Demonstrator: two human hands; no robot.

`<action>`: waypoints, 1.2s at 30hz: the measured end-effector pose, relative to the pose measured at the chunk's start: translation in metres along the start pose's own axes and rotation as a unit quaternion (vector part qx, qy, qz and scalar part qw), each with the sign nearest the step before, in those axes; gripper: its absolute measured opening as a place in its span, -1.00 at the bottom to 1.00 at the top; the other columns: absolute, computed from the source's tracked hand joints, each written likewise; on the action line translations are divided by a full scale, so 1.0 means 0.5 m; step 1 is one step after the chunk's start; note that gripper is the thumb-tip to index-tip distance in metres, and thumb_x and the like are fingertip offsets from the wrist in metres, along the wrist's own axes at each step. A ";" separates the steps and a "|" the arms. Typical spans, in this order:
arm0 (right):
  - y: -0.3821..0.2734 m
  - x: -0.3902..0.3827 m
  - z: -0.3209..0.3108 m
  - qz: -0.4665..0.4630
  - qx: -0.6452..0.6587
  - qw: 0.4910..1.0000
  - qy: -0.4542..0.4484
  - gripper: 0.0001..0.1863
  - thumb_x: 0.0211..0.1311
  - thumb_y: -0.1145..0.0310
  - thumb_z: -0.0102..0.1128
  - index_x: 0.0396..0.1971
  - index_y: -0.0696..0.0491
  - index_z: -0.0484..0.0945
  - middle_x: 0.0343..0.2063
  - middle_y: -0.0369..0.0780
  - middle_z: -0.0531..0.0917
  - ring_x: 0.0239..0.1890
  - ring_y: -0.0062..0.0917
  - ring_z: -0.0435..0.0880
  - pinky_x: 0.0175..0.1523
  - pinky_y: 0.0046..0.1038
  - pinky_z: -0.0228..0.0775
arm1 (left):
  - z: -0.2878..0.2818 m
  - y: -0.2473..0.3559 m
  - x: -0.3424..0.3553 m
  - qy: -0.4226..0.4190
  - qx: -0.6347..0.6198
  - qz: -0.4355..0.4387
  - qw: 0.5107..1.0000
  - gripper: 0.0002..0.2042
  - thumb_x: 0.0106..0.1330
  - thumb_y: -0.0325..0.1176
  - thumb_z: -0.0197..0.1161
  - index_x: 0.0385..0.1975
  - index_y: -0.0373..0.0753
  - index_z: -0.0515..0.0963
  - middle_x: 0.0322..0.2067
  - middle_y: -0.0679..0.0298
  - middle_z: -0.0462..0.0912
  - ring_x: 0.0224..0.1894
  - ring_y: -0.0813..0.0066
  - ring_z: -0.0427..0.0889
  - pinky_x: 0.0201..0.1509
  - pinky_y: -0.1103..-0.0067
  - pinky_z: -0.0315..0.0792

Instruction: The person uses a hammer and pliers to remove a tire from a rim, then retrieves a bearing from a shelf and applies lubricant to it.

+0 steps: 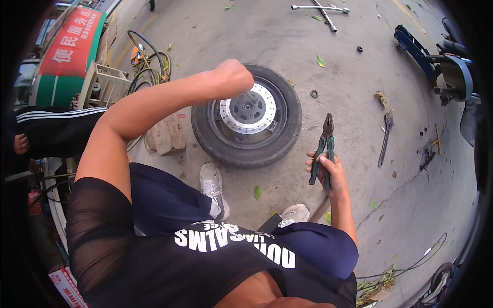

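Beyond the black shirt (154, 272), the wheel (247, 108) lies flat on the ground (359, 92), detached, tyre (246, 156) and disc (266, 118) still on, ring (314, 94) loose to its right, left hand (232, 79) closed above, contents unclear, right hand (335, 174) gripping pliers (328, 134).

Tyre (246, 160) looked matt rubber, grooved; brake disc (247, 127) was smooth, shiny metal. Pliers (328, 131) had dull metal head, smooth plastic-looking grips (317, 163). Cross wrench (327, 17) was glossy metal, adjustable wrench (384, 146) duller. Ground (328, 82) looked like rough matt concrete; block (169, 135) rough. Trousers (162, 197) were matt cloth, sleeve (100, 220) sheer mesh.
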State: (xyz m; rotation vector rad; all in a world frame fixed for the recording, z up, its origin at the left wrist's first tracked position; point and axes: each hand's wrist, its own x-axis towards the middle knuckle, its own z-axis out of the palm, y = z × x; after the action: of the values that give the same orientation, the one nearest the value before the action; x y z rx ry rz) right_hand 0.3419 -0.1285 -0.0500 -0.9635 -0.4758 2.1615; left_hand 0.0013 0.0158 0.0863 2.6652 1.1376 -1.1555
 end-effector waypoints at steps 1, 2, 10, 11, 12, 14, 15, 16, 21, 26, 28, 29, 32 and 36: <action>-0.003 -0.001 0.022 0.019 0.042 0.998 -0.050 -0.77 0.19 0.44 0.14 -0.22 0.27 0.51 0.05 0.11 0.50 -0.06 -0.25 0.65 0.05 -0.25 0.56 | 0.010 -0.019 -0.026 0.068 -0.089 -0.017 0.994 -0.86 0.08 -0.36 0.28 -0.39 -0.22 0.68 -0.44 0.21 0.70 -0.42 0.41 0.67 -0.44 0.44 0.46; -0.003 -0.004 0.051 0.031 0.064 0.994 -0.078 -0.70 0.13 0.46 0.13 -0.16 0.30 0.51 0.06 0.10 0.50 0.01 -0.20 0.61 0.10 -0.18 0.54 | 0.023 -0.035 -0.050 0.134 -0.175 -0.035 0.975 -0.83 0.12 -0.37 0.26 -0.33 -0.26 0.66 -0.43 0.19 0.69 -0.43 0.43 0.66 -0.44 0.45 0.45; 0.029 0.052 0.156 -0.010 -0.210 0.969 -0.129 -0.48 0.14 0.31 0.15 0.13 0.16 0.48 -0.02 -0.16 0.59 -0.06 -0.59 0.48 0.07 -0.51 0.29 | 0.016 0.092 -0.026 0.074 -0.829 -0.142 0.535 -0.81 0.34 -0.43 0.16 -0.16 -0.30 0.33 -0.49 0.27 0.56 -0.67 0.75 0.29 -0.68 0.77 0.09; 0.033 0.053 0.160 0.007 -0.197 0.973 -0.123 -0.48 0.15 0.28 0.18 0.14 0.13 0.48 -0.06 -0.22 0.60 -0.04 -0.57 0.49 0.15 -0.46 0.25 | 0.018 0.104 -0.022 0.095 -0.840 -0.125 0.519 -0.83 0.34 -0.43 0.18 -0.22 -0.29 0.32 -0.50 0.25 0.56 -0.67 0.75 0.30 -0.69 0.78 0.08; 0.036 0.051 0.160 0.007 -0.186 0.975 -0.118 -0.49 0.16 0.27 0.19 0.13 0.12 0.49 -0.07 -0.23 0.60 -0.05 -0.58 0.49 0.12 -0.47 0.27 | 0.018 0.112 -0.018 0.110 -0.843 -0.122 0.512 -0.83 0.34 -0.43 0.17 -0.22 -0.30 0.32 -0.50 0.25 0.56 -0.67 0.75 0.30 -0.69 0.78 0.09; 0.041 0.046 0.157 0.008 -0.165 0.980 -0.111 -0.51 0.18 0.24 0.20 0.11 0.11 0.50 -0.10 -0.25 0.61 -0.08 -0.60 0.50 0.08 -0.49 0.29 | 0.013 0.128 -0.009 0.143 -0.849 -0.119 0.495 -0.83 0.34 -0.43 0.17 -0.22 -0.31 0.32 -0.51 0.24 0.56 -0.67 0.74 0.30 -0.69 0.77 0.10; 0.048 0.047 0.151 0.005 -0.156 0.982 -0.103 -0.52 0.19 0.23 0.20 0.09 0.12 0.51 -0.11 -0.26 0.61 -0.09 -0.60 0.50 0.06 -0.49 0.30 | 0.010 0.132 -0.003 0.142 -0.846 -0.113 0.501 -0.84 0.33 -0.45 0.18 -0.25 -0.30 0.32 -0.53 0.24 0.56 -0.68 0.74 0.29 -0.69 0.75 0.09; 0.059 0.052 0.141 0.002 -0.147 0.985 -0.095 -0.53 0.19 0.22 0.20 0.07 0.12 0.52 -0.12 -0.27 0.62 -0.10 -0.61 0.51 0.04 -0.50 0.31 | 0.007 0.137 0.000 0.125 -0.838 -0.114 0.519 -0.84 0.33 -0.46 0.18 -0.26 -0.30 0.32 -0.54 0.25 0.56 -0.69 0.75 0.29 -0.69 0.75 0.09; 0.059 0.055 0.129 -0.009 -0.169 0.983 -0.072 -0.62 0.22 0.18 0.21 -0.07 0.12 0.57 -0.18 -0.30 0.64 -0.18 -0.65 0.53 -0.07 -0.52 0.35 | -0.014 0.153 0.014 0.080 -0.800 -0.122 0.581 -0.86 0.31 -0.48 0.18 -0.32 -0.29 0.33 -0.57 0.25 0.57 -0.73 0.75 0.26 -0.71 0.71 0.05; 0.060 0.049 0.136 -0.053 -0.191 0.979 -0.055 -0.67 0.24 0.17 0.23 -0.17 0.12 0.58 -0.27 -0.31 0.64 -0.22 -0.66 0.53 -0.11 -0.52 0.36 | -0.023 0.163 0.024 0.073 -0.784 -0.128 0.603 -0.86 0.31 -0.48 0.18 -0.35 -0.28 0.33 -0.58 0.23 0.59 -0.74 0.74 0.27 -0.73 0.69 0.05; 0.054 0.046 0.135 -0.019 -0.213 0.976 -0.050 -0.67 0.23 0.15 0.23 -0.21 0.12 0.58 -0.15 -0.27 0.60 -0.18 -0.66 0.49 -0.08 -0.50 0.34 | -0.027 0.164 0.024 0.071 -0.777 -0.129 0.612 -0.86 0.31 -0.49 0.18 -0.35 -0.28 0.33 -0.59 0.22 0.59 -0.74 0.73 0.28 -0.73 0.70 0.05; 0.052 0.046 0.135 -0.002 -0.223 0.974 -0.050 -0.67 0.23 0.14 0.23 -0.22 0.12 0.57 -0.09 -0.26 0.58 -0.16 -0.66 0.47 -0.06 -0.49 0.33 | -0.026 0.164 0.025 0.066 -0.781 -0.127 0.607 -0.86 0.31 -0.49 0.18 -0.35 -0.28 0.33 -0.58 0.22 0.59 -0.74 0.73 0.28 -0.73 0.70 0.05; 0.053 0.047 0.133 0.017 -0.282 0.959 -0.010 -0.66 0.22 0.20 0.27 -0.21 0.18 0.57 -0.29 -0.22 0.61 -0.17 -0.52 0.56 -0.05 -0.42 0.39 | -0.015 0.161 0.031 0.057 -0.795 -0.116 0.593 -0.86 0.30 -0.49 0.18 -0.35 -0.28 0.33 -0.56 0.21 0.60 -0.73 0.73 0.28 -0.73 0.71 0.04; 0.086 0.058 0.123 -0.217 -0.425 0.877 0.049 -0.65 0.18 0.25 0.27 -0.25 0.28 0.54 -0.17 -0.03 0.53 -0.13 -0.20 0.57 -0.03 -0.31 0.42 | 0.009 0.155 0.038 0.069 -0.827 -0.091 0.550 -0.85 0.28 -0.46 0.21 -0.32 -0.29 0.36 -0.51 0.17 0.63 -0.70 0.72 0.31 -0.71 0.69 0.05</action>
State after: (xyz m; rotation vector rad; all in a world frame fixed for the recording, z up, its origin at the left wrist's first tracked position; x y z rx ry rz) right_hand 0.2621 -0.1391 -0.0490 -1.2449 -1.5090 1.4549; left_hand 0.0561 -0.0307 0.0511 1.0289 1.3274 0.3537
